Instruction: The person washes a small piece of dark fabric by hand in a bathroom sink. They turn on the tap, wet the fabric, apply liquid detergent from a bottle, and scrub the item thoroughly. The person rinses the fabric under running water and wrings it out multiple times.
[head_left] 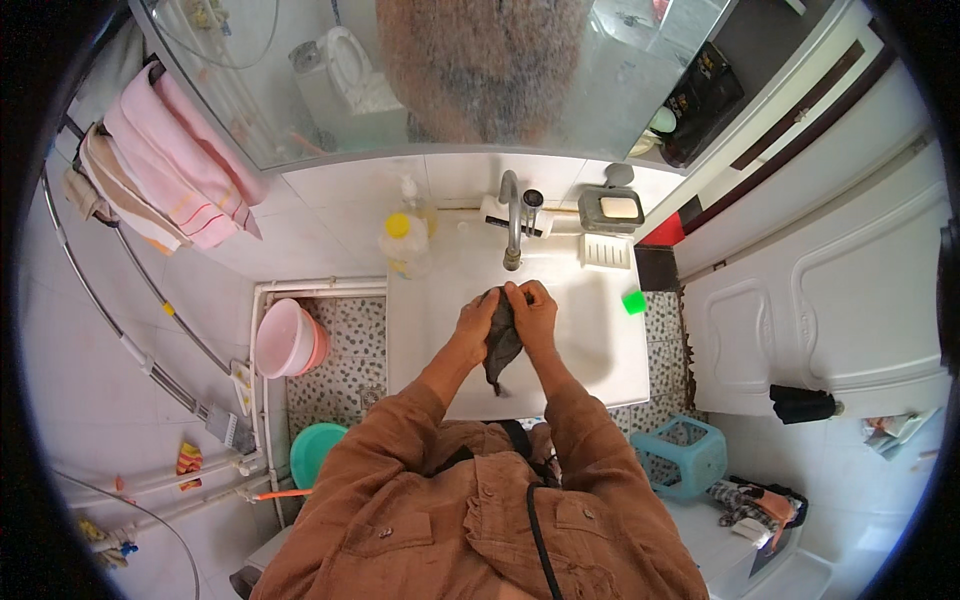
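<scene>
Over the white sink, both hands grip a dark grey, bunched cloth; it may be a sock, but its shape is not clear. My left hand is closed on its left side. My right hand pinches its upper end, the fingertips of both hands nearly meeting. The lower part hangs down between my wrists and narrows to a tip. Just beyond my fingers stands the metal faucet, its spout ending close to the cloth. No water stream can be made out.
Bottles with a yellow cap stand at the sink's back left. A soap dish, a white ridged tray and a green block line the right. A pink basin and blue stool flank the sink. A mirror overhangs the back.
</scene>
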